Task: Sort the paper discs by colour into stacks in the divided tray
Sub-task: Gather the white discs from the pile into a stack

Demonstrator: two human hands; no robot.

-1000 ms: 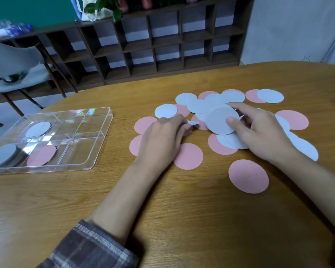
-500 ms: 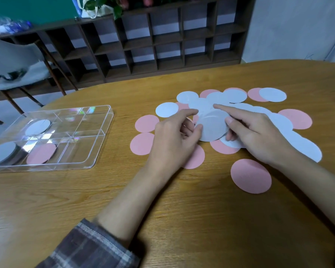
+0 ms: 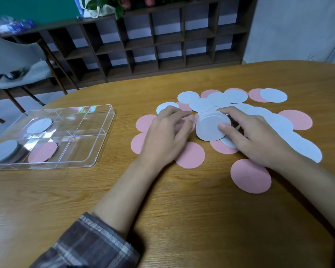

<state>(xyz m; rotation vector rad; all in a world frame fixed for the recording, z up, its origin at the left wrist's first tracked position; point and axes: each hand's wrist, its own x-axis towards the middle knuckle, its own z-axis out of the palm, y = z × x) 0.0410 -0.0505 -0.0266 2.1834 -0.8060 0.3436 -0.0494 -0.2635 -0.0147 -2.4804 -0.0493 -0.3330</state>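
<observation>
Left hand (image 3: pixel 166 136) blurred, fingers loosely curled over pink discs, grip unclear. Right hand (image 3: pixel 248 136) pinches a white disc stack (image 3: pixel 209 128) between thumb and forefinger, above the scattered discs (image 3: pixel 249 176) on the worktop (image 3: pixel 182 219). Divided tray (image 3: pixel 97 151) sits left, cut off.

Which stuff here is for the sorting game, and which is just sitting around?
For the game: white discs, pink discs, clear divided tray, left hand, right hand.

Just around: wooden shelf, chair, plant.
</observation>
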